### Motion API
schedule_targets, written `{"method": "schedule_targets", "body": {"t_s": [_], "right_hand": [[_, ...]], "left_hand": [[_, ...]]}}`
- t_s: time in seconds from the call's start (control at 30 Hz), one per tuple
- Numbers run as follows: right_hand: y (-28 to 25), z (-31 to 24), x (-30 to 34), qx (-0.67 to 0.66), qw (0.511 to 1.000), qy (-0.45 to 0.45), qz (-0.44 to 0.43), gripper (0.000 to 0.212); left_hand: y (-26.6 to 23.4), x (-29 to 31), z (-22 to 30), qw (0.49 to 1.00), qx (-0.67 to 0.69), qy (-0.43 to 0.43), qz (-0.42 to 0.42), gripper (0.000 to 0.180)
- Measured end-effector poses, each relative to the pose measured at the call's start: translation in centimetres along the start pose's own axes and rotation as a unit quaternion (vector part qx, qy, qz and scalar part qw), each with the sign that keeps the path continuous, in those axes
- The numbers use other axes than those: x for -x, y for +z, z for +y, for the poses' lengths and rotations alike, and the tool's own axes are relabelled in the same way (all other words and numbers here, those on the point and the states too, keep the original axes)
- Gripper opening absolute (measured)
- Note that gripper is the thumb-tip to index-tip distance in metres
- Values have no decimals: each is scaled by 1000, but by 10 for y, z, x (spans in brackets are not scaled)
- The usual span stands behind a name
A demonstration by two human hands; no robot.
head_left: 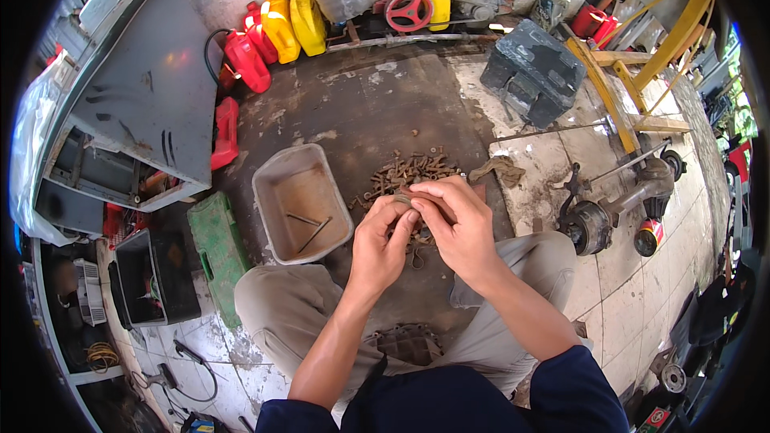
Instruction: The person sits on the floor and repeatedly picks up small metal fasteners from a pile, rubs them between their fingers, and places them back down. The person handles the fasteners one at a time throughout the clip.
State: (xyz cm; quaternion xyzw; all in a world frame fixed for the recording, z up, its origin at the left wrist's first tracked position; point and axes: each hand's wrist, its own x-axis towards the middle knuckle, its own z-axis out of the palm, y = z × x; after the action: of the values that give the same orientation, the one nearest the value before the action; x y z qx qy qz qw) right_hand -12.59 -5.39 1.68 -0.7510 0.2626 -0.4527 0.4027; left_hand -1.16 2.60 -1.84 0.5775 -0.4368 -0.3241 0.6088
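Above a heap of rusty bolts (411, 168) on the floor, my left hand (378, 242) and my right hand (459, 228) meet with bent fingers. Both pinch a small, dull, rounded piece (407, 200) between thumbs and fingertips; the fingers cover most of it, so its kind cannot be made out. To the left of the heap stands a grey plastic tub (263, 202). Two long rusty rods or bolts (314, 234) lie inside it, one across the other. A crumpled brown rag (499, 168) rests just right of the heap.
A green case (218, 244) and a black crate (164, 309) stand at the left. Beyond are a grey metal cabinet (144, 88) and yellow jugs (307, 22). A dark toolbox (533, 72), yellow frame (605, 88) and axle assembly (630, 196) occupy the right.
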Motion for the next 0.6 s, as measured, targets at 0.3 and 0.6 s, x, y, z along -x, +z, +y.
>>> {"method": "schedule_targets", "body": {"t_s": [0.3,0.6], "right_hand": [[3,-5,-5,13,1000,-3,-17,18],[-15,-6,-15,10,999,30,25,17]], "left_hand": [[-5,-2,3,1000,-27,0,10,12],[-25,-12,15,994,-48,94,23,12]]}}
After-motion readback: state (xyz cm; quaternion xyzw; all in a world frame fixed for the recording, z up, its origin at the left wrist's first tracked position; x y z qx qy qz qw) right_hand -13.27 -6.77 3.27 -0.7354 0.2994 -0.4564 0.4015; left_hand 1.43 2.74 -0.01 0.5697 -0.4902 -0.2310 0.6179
